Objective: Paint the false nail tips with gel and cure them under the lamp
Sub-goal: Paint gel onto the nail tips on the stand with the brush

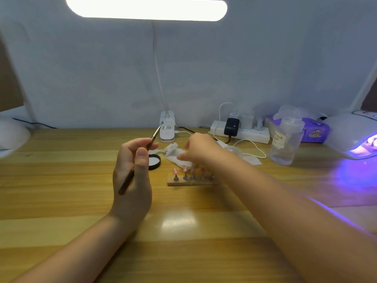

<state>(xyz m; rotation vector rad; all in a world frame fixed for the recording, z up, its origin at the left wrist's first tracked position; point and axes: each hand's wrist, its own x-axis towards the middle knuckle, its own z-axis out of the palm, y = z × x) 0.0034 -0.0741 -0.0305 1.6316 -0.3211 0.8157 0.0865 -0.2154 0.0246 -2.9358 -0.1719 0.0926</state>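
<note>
Wooden surface (61, 180) nearest, where the left hand (132, 176) pinches a brush (140, 156), tip raised. Beyond, the right hand (200, 150) closes on a white wipe (173, 154) just above the nail tips (184, 170) on their stand (191, 181) (wipe gently, I'd judge). Far right, the curing lamp (353, 135) glows.
</note>
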